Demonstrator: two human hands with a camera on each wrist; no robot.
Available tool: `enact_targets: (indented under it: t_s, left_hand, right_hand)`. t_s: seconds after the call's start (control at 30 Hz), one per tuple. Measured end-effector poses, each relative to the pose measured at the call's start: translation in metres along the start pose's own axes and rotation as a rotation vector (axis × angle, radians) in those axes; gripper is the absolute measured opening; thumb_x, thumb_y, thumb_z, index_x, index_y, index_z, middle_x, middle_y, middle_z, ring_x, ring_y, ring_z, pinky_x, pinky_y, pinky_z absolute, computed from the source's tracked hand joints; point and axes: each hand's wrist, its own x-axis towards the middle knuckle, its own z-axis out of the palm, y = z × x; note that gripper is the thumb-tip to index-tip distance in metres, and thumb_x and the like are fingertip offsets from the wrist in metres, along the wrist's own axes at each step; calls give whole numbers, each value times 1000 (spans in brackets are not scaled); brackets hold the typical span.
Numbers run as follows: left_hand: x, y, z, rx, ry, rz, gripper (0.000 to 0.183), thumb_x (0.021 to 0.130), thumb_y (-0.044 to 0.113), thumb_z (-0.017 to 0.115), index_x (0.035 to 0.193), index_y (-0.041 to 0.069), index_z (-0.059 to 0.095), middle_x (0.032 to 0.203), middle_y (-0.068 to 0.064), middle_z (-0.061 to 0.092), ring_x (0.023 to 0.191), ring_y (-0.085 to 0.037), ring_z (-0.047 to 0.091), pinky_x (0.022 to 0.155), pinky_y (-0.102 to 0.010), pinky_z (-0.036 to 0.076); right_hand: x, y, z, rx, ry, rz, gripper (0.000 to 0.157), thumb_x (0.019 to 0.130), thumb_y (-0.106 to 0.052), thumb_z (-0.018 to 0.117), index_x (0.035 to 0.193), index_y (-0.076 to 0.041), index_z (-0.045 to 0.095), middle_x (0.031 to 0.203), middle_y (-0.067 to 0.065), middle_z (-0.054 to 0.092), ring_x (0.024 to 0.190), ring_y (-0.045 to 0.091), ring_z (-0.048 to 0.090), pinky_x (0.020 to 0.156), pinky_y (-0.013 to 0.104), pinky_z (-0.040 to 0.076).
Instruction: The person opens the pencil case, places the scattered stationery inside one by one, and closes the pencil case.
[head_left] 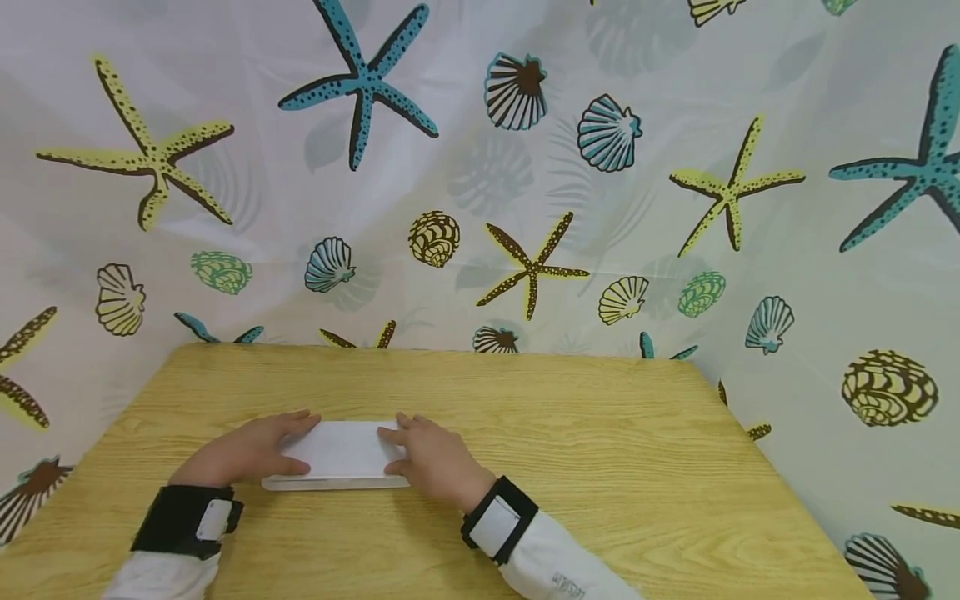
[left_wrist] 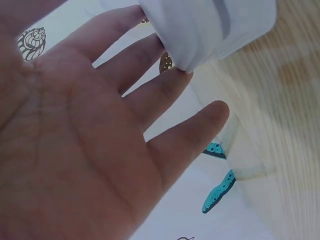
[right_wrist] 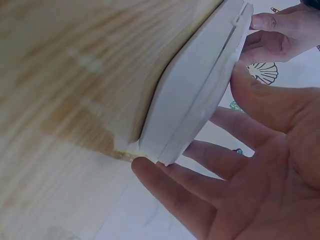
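A flat white lidded box (head_left: 341, 454) lies on the wooden table, its long side towards me. My left hand (head_left: 258, 450) touches its left end, thumb on the top near the front edge and fingers reaching the back. Straight, spread fingers of that hand (left_wrist: 100, 110) meet the box (left_wrist: 200, 30) at their tips in the left wrist view; the little finger stands apart from it. At the right end, my right hand (head_left: 438, 462) rests thumb and fingers on the top. A seam runs along the box's side (right_wrist: 192, 90) in the right wrist view, beside the right hand's extended fingers.
The wood-grain table (head_left: 600, 475) stretches around the box and to the right. Behind it hangs a white cloth (head_left: 465, 183) printed with starfish and shells, which also covers both sides. Black bands (head_left: 183, 521) circle both wrists.
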Motion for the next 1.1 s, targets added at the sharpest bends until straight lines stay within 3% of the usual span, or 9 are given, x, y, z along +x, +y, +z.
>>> enact_targets:
  t_s: [0.33,0.77,0.93,1.1]
  left_hand:
    - [4,-1,2,16,15,-48,80,83,21,84,150,-2,47,153,-34,40,139,-57,38,107,-67,35]
    - [9,-1,6,16,15,-13,78,83,19,85,148,-5,48,152,-34,41,139,-56,38,108,-66,34]
    - [9,3,5,26,33,0,73,84,16,83,145,-8,50,150,-37,42,138,-57,39,108,-66,34]
    - [12,22,6,5,138,17,60,93,14,72,143,-12,50,148,-37,45,137,-55,41,109,-65,35]
  right_hand:
    - [4,-3,0,-20,23,20,53,90,-30,78,140,-20,65,151,10,54,137,31,53,97,46,53]
    - [0,3,2,-28,26,13,52,93,-32,74,143,-21,63,154,11,51,139,32,51,98,47,53]
    - [-3,13,1,71,-23,-4,60,97,-36,70,151,-16,54,161,14,40,147,32,40,112,47,41]
    - [-7,37,-14,219,-4,40,66,100,-36,66,155,-9,44,163,18,34,152,35,31,120,48,28]
